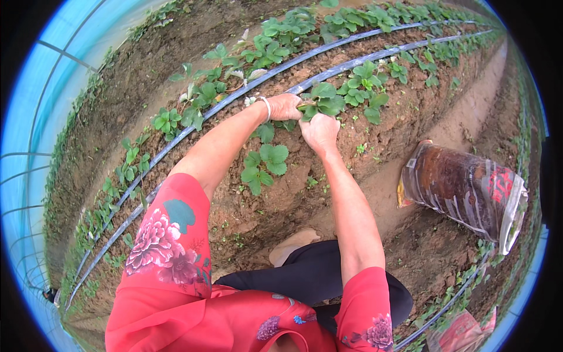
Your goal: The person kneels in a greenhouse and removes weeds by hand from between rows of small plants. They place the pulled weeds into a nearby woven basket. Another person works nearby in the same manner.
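My left hand, with a pale bracelet at the wrist, is closed on the brownish stems of a strawberry plant on the raised soil bed. Close beside it, my right hand is curled against the same plant, below its leaves. The right fingertips are hidden, and the two hands almost touch. Green leaves spread out just beyond my knuckles. Nearer to me, between my forearms, a smaller strawberry plant grows on the slope of the bed.
Two drip-irrigation hoses, a far one and a near one, run along the bed between strawberry rows. A plastic sack bearing writing lies in the furrow at right. Another reddish sack is at lower right. Blue greenhouse film curves along the left.
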Demonstrator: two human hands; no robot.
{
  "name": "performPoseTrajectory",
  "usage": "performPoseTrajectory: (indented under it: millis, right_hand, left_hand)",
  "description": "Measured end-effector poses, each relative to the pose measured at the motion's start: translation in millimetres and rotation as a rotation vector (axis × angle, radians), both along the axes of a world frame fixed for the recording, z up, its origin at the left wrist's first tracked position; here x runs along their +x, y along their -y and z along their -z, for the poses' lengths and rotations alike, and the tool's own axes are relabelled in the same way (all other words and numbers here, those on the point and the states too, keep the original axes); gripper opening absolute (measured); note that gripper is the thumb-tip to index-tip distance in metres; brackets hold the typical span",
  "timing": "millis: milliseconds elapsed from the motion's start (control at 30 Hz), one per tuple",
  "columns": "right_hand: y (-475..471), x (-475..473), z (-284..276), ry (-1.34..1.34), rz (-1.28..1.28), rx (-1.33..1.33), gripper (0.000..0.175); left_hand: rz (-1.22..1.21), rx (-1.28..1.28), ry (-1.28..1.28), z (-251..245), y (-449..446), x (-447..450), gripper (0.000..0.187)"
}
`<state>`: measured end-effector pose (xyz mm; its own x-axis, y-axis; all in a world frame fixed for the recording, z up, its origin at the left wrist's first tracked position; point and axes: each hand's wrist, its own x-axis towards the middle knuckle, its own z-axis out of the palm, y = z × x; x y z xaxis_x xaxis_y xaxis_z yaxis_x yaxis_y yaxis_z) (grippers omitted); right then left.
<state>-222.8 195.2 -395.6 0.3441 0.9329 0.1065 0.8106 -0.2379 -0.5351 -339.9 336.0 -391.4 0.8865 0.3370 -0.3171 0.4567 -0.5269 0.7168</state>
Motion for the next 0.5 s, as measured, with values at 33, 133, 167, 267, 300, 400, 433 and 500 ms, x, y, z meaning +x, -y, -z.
performPoseTrajectory:
  millis: [33,133,167,267,300,400,433,500]
  right_hand:
    - [-4,11,-4,-0.372,0.069,-0.098,0.04]
    - [0,22,-6,-0.419,0.025,-0.054,0.037]
    - [7,23,-6,-0.498,0.029,0.012,0.037]
    - [32,34,-3,-1.075,0.189,0.261,0.02]
    - [42,45,-3,-1.403,0.246,0.375,0.016]
    - [87,100,-18,-1.936,0.129,0.802,0.008]
    - [101,113,-23,-1.959,0.317,0.912,0.01]
    - [121,132,-31,-1.749,0.384,0.891,0.017]
  left_hand:
    - [-0.001,-0.032,0.024,0,1,0,0.04]
    - [-0.007,-0.009,-0.005,2,1,-1,0.042]
    - [-0.019,-0.021,0.008,2,1,0,0.044]
    - [-0.094,-0.077,-0.032,0,-1,0,0.043]
    - [-0.143,-0.146,-0.061,-2,-1,-1,0.042]
    - [-0.226,-0.311,0.02,-5,-2,-2,0.024]
    - [-0.246,-0.347,0.1,-6,-1,-4,0.022]
    - [-0.326,-0.458,0.209,-8,-2,-10,0.019]
